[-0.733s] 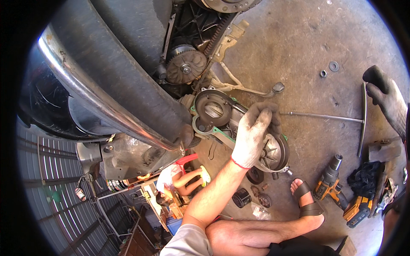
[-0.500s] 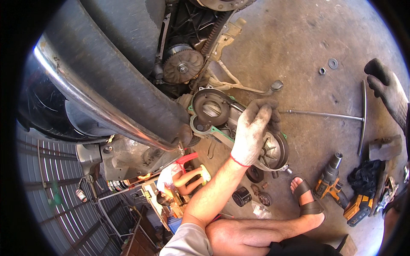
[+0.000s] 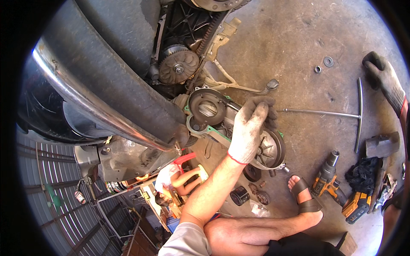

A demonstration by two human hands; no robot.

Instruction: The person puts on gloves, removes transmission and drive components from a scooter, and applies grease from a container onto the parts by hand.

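Left hand (image 3: 251,128) overlaps casing (image 3: 225,124) on stained workshop floor (image 3: 294,55).

Cover (image 3: 269,149), 1 drill (image 3: 326,180) on floor (image 3: 290,55)

Daylight spreads evenly across the floor (image 3: 299,81) around my left fingers (image 3: 259,113), paling toward its right edge. Thin bright lines glow through the wall (image 3: 55,170); glare streaks the metal trim (image 3: 64,79). The engine recess (image 3: 181,30) sits in shadow. My fingers look fairly sharp, while straight edges bend and the round rim blackens.
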